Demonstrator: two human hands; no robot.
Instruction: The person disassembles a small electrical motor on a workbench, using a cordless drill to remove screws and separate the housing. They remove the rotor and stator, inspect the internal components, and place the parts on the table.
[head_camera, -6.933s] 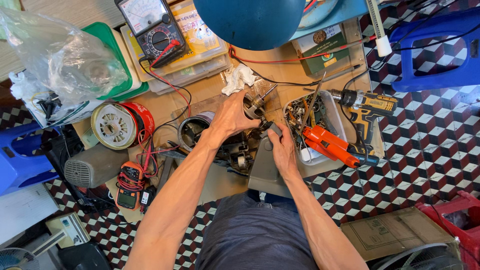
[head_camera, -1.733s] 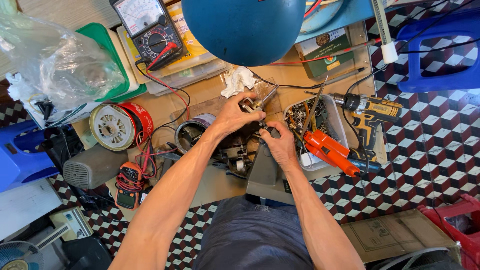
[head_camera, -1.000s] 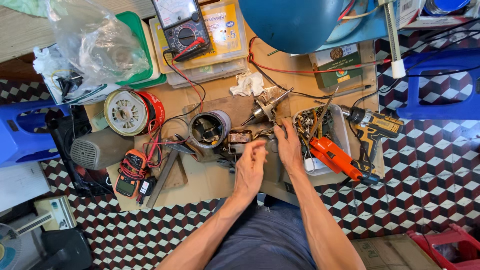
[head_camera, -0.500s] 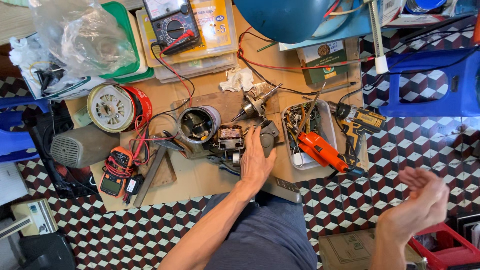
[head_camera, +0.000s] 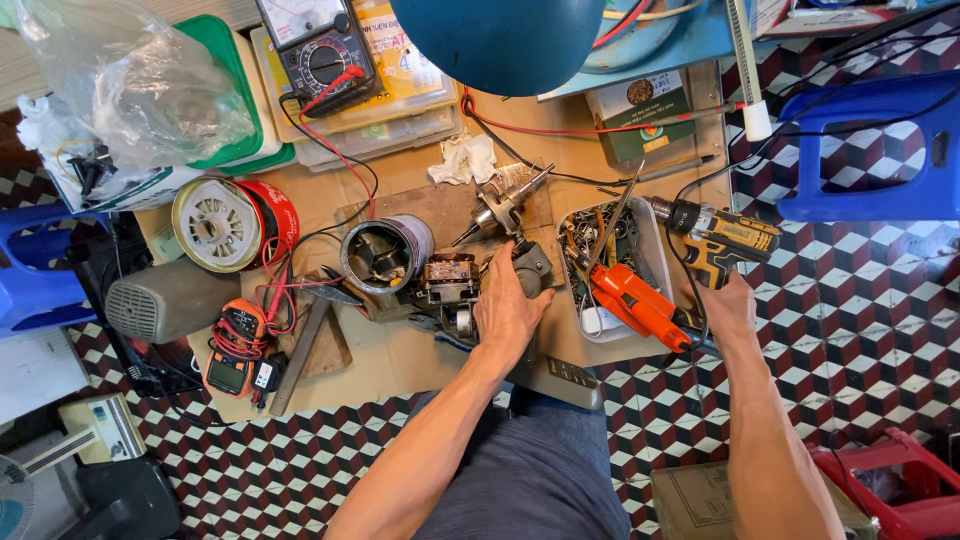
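My left hand (head_camera: 508, 312) lies over a grey motor housing part (head_camera: 532, 264) on the cardboard-covered bench and grips it from below. Just left of it sit a small winding block (head_camera: 448, 280) and a round metal motor cylinder (head_camera: 385, 254). A rotor with its shaft (head_camera: 500, 203) lies above them on a wooden board. My right hand (head_camera: 730, 305) is at the right edge of the bench, curled around the handle of a yellow and black cordless drill (head_camera: 718, 237) that lies beside a white tray (head_camera: 652, 222).
The tray holds screws, thin tools and an orange power tool (head_camera: 640, 304). Further off are an analogue multimeter (head_camera: 318, 48), an orange clamp meter (head_camera: 234, 350), a white and red spool (head_camera: 226, 222), a blue lamp shade (head_camera: 500, 40), a blue stool (head_camera: 870, 150) and a red stool (head_camera: 890, 490).
My right hand left the motor parts, swung out to the right in the air, then came down onto the drill's handle. My left hand shifted onto the grey housing.
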